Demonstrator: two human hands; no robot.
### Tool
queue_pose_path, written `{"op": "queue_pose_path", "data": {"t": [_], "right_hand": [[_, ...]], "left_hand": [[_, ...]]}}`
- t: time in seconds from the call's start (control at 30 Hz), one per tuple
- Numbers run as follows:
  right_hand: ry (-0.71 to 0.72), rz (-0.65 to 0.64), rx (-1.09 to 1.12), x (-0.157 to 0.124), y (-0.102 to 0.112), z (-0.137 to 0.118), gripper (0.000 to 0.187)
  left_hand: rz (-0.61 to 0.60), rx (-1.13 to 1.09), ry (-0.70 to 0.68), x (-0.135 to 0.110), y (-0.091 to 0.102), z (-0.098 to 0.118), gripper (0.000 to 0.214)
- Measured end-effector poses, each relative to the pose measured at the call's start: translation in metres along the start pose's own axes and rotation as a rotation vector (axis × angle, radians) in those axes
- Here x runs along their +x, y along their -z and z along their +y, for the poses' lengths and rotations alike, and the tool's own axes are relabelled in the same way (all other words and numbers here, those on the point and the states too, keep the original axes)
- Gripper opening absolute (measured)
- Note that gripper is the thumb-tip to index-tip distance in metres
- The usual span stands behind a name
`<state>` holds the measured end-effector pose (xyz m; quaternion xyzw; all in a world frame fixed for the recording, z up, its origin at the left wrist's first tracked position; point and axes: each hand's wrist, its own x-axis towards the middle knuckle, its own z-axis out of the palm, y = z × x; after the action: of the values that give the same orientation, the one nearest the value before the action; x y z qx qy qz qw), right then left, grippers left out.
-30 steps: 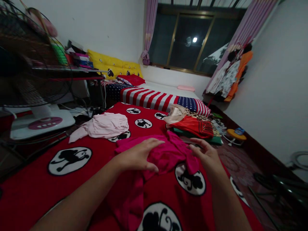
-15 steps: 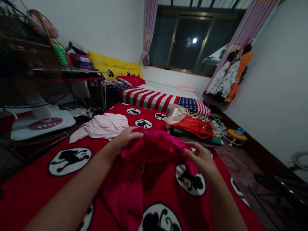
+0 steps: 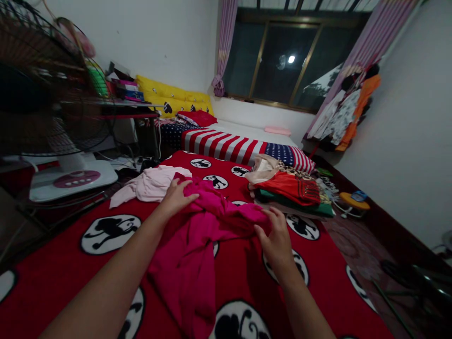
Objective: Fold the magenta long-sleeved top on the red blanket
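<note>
A magenta garment (image 3: 201,245) lies crumpled on a red blanket with black-and-white cartoon circles (image 3: 70,282). My left hand (image 3: 175,197) grips its far left edge, fingers closed on the cloth. My right hand (image 3: 277,238) pinches the garment's right edge near the middle of the blanket. The cloth hangs loosely between both hands and trails toward me. A pale pink garment (image 3: 148,186) lies just beyond my left hand.
A stack of folded clothes (image 3: 289,188), red on top, sits at the right of the blanket. A standing fan (image 3: 52,117) is at the left. Beyond lie a flag-patterned bed cover (image 3: 240,146), yellow cushions (image 3: 165,94), a dark window and hanging clothes (image 3: 349,110).
Both hands first pressed on the garment, then lifted it. Now they have carried it farther away from me and lowered its top edge, and the view shifted slightly left.
</note>
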<state>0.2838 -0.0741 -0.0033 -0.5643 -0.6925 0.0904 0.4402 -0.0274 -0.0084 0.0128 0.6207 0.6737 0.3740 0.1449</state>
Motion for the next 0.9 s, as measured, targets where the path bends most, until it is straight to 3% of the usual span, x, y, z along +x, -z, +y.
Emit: {"op": "queue_pose_path", "data": {"t": [0.13, 0.27, 0.37, 0.5, 0.6, 0.7, 0.8, 0.9], "right_hand": [[0.020, -0.356, 0.121, -0.014, -0.011, -0.031, 0.021], [0.118, -0.641, 0.168, -0.041, -0.029, -0.062, 0.058], [0.202, -0.722, 0.071, -0.056, -0.040, -0.072, 0.074], [0.154, -0.659, 0.059, -0.054, -0.043, -0.067, 0.032], [0.138, -0.487, 0.152, -0.038, -0.031, -0.060, 0.018], [0.089, -0.372, 0.418, -0.017, -0.004, -0.058, 0.008], [-0.104, -0.384, 0.754, -0.002, 0.035, -0.059, 0.010], [-0.227, -0.476, 0.981, -0.001, 0.078, -0.059, 0.015]], "left_hand": [[-0.280, 0.386, -0.037, -0.010, -0.001, 0.001, 0.071], [-0.351, 0.511, -0.029, -0.014, 0.015, 0.007, 0.071], [-0.387, 0.531, -0.063, -0.015, 0.022, 0.009, 0.064], [-0.310, 0.480, -0.106, -0.015, 0.021, 0.011, 0.040], [-0.175, 0.320, -0.121, -0.012, 0.022, 0.016, 0.035], [-0.032, -0.056, -0.066, -0.008, 0.029, 0.027, 0.035], [0.055, -0.536, 0.032, -0.010, 0.044, 0.042, 0.033], [0.007, -0.817, 0.125, -0.021, 0.063, 0.056, 0.031]]}}
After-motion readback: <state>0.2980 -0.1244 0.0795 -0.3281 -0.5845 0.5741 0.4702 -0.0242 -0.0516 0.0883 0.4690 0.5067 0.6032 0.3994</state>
